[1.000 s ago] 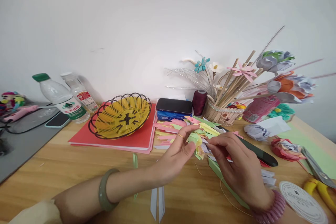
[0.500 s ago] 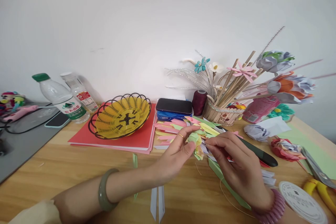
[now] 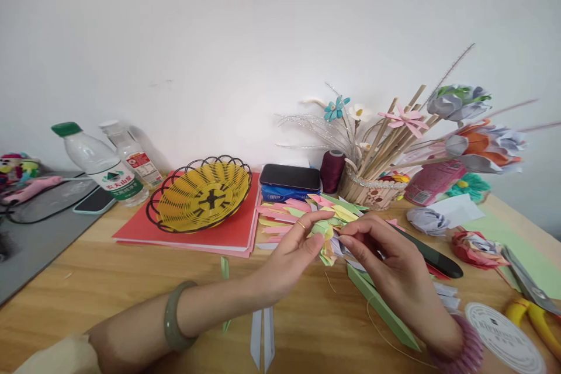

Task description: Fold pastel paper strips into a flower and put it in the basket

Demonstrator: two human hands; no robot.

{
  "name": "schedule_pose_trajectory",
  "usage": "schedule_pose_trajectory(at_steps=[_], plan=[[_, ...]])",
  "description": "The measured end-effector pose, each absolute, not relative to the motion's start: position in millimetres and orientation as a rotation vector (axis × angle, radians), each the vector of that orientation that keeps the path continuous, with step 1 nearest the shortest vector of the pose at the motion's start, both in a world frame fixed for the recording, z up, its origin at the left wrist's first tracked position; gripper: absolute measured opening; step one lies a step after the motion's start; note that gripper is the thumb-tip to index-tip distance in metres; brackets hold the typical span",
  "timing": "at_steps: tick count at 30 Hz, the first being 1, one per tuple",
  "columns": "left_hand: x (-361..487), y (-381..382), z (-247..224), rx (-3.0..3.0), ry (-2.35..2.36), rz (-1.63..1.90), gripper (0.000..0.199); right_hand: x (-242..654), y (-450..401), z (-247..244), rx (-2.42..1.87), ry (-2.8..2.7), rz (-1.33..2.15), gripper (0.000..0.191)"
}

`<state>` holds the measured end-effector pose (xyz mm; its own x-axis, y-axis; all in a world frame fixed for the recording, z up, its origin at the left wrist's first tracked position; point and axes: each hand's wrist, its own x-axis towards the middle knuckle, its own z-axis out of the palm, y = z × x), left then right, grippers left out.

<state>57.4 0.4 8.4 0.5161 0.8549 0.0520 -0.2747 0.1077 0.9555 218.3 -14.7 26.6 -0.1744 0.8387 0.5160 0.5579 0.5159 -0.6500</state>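
Observation:
A small bundle of folded green and yellow paper (image 3: 325,234) is held between the thumb and fingers of my left hand (image 3: 291,254), which wears a ring. At the bundle's right side my right hand (image 3: 385,263) has its thumb and forefinger pinched together; what lies between those fingertips is too small to make out. Behind both hands, folded pink, yellow and green paper strips (image 3: 280,214) are spread on the table. A long green folded strip (image 3: 381,307) lies under my right hand, beside a thin looped cord (image 3: 376,322).
A yellow woven basket (image 3: 208,198) rests on red paper (image 3: 140,225) at left, near two bottles (image 3: 107,169). Behind my right hand stand a stick-filled holder (image 3: 372,190) and paper flowers. Scissors (image 3: 528,286) and a white disc (image 3: 504,336) lie at right.
My right hand has turned slightly and its fingertips have shifted a little left against the paper bundle. My left hand keeps hold of the bundle, almost unmoved.

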Motion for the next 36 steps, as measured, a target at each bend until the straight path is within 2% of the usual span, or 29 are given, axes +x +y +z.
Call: schedule_pose_trajectory(at_steps=[4,8,12,20,25,36], plan=[[57.0,0.2,8.6,1.202,0.642,0.904,0.037,220.6,-15.1,21.4,-1.065,-1.922,0.05,0.003],[58.0,1.0,7.5,1.193,0.662,0.898,0.038,228.6,-15.0,14.9,-0.932,-2.075,-0.379,0.016],[59.4,1.7,5.6,1.189,0.651,0.93,0.036,235.3,-15.2,14.2,-0.864,-2.201,-0.577,0.024],[58.2,0.3,9.0,1.212,0.656,0.904,0.038,234.3,-16.7,29.3,-0.796,-2.297,-0.528,0.022],[57.1,0.8,10.9,1.25,0.687,0.886,0.041,232.6,-13.4,24.5,-0.876,-2.261,-0.508,0.013],[55.7,3.7,8.9,1.239,0.71,0.823,0.053,227.8,-11.2,22.5,-1.013,-2.113,-0.176,0.006]])
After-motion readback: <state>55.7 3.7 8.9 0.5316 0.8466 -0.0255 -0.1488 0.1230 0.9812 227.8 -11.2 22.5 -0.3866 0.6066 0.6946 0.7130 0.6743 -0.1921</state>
